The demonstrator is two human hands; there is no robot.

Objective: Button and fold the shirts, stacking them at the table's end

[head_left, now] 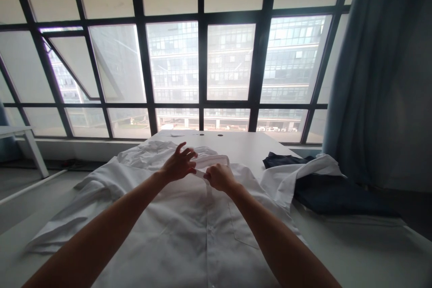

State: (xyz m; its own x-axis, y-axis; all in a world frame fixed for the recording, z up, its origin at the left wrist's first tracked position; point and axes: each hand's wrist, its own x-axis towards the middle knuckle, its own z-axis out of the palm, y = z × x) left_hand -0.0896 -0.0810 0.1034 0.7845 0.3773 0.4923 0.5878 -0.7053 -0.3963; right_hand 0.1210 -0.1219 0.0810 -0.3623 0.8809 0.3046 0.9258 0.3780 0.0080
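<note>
Left hand (178, 165), fingers spread apart, right hand (221, 177), fingers hidden behind white shirt collar (211, 160)

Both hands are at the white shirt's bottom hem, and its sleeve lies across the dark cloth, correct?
No: the head view shows the left hand and right hand at the collar of the white shirt, not its hem. The sleeve does lie across the dark cloth.

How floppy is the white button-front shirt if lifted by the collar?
Likely very floppy: the white button-front shirt lies in soft wrinkles and folds. The curved white collar at the right hand probably feels stiffer, since it holds its arc. The shirt probably weighs little for its size and would sag wherever unsupported.
</note>
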